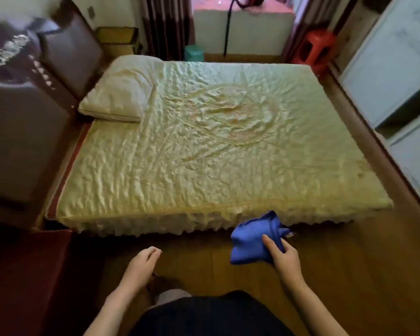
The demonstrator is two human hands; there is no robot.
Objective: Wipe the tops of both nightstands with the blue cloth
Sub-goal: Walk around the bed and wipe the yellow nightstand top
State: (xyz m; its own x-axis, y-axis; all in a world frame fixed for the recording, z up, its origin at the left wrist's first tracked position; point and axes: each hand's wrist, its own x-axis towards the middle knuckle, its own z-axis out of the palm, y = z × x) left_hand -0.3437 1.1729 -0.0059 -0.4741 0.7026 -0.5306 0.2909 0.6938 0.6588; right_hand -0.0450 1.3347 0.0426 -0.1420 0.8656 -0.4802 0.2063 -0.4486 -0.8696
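Note:
My right hand (285, 259) grips a bunched blue cloth (249, 241) in the air, just in front of the near edge of the bed (204, 141). My left hand (141, 263) hangs lower left of it, holding nothing, its fingers loosely curled and apart. A dark red nightstand top (22, 275) lies at the lower left, beside the bed's head end. A second, pale woven-topped nightstand (118, 36) stands at the far side of the bed, by the headboard.
A cream quilted cover and one pillow (117, 93) lie on the bed. A brown padded headboard (29, 93) runs along the left. White wardrobes (393, 57) line the right. A red plastic stool (315, 49) and a green bin (194, 52) sit by the curtains. Wooden floor surrounds the bed.

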